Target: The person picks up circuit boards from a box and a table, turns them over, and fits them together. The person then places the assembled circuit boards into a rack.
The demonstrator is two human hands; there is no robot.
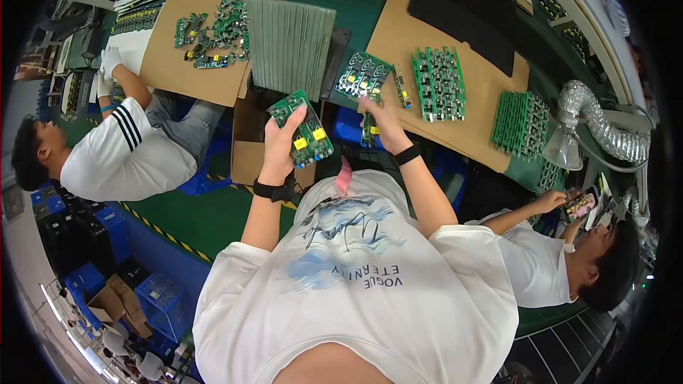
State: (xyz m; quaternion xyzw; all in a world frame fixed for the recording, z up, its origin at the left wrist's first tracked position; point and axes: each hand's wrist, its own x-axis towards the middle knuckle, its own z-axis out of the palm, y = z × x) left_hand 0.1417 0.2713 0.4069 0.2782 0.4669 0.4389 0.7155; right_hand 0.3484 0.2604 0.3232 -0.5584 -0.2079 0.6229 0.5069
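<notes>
My left hand (280, 148) grips a green circuit board panel (307, 128) with yellow parts, its thumb lying over the top face. To its right, my right hand (386, 126) is closed on a narrow circuit board strip (368, 132), which hangs down below the fingers. Just beyond that hand lies another circuit board panel (363, 71), also with yellow parts. A single board strip (401, 87) rests on the cardboard to the right of it. In front of me stands a grey-green ribbed panel (290, 46) beside a dark base.
Cardboard (384, 25) covers the bench on the right, bearing rows of circuit boards (438, 85). More boards (521, 124) stand farther right near a silver duct (580, 103). Loose boards (242, 11) pile up at left. A person (128, 149) sits left; another (541, 263) sits right, holding a phone.
</notes>
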